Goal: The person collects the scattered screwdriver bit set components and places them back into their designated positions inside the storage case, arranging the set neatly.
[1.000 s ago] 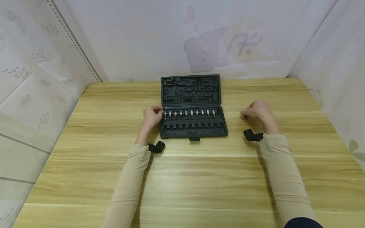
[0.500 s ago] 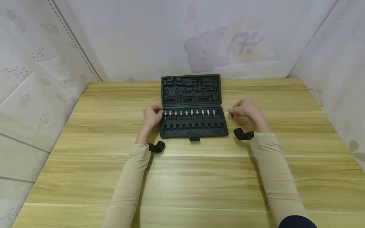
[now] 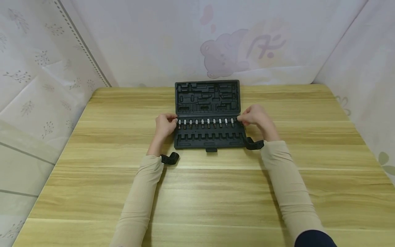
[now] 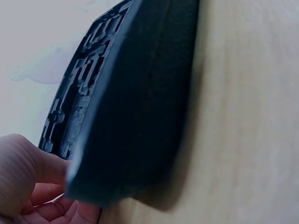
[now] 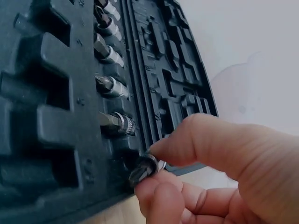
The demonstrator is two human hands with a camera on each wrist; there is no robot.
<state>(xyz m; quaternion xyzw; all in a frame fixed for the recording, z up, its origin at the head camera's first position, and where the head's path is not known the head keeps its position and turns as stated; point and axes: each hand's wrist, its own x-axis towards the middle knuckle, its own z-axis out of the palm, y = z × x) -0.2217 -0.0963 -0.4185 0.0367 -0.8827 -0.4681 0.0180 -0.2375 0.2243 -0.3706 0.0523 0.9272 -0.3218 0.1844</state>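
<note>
A black plastic socket case lies opened flat on the table, its moulded lid toward the back. One row of silver bit sockets fills the upper slots of the base. My left hand grips the case's left edge near the hinge, thumb on the rim and fingers lower down the side. My right hand is at the right end of that row. Between its thumb and fingers it pinches a bit socket, tilted close over the end slot, beside the last seated socket.
The wooden table extends around the case on all sides. A latch sticks out from the case's front edge. Patterned cloth hangs behind the table. Black wrist cameras sit at both cuffs.
My right hand has moved left across the table with the bit socket, from well right of the case to its right end. The left hand has stayed on the left edge.
</note>
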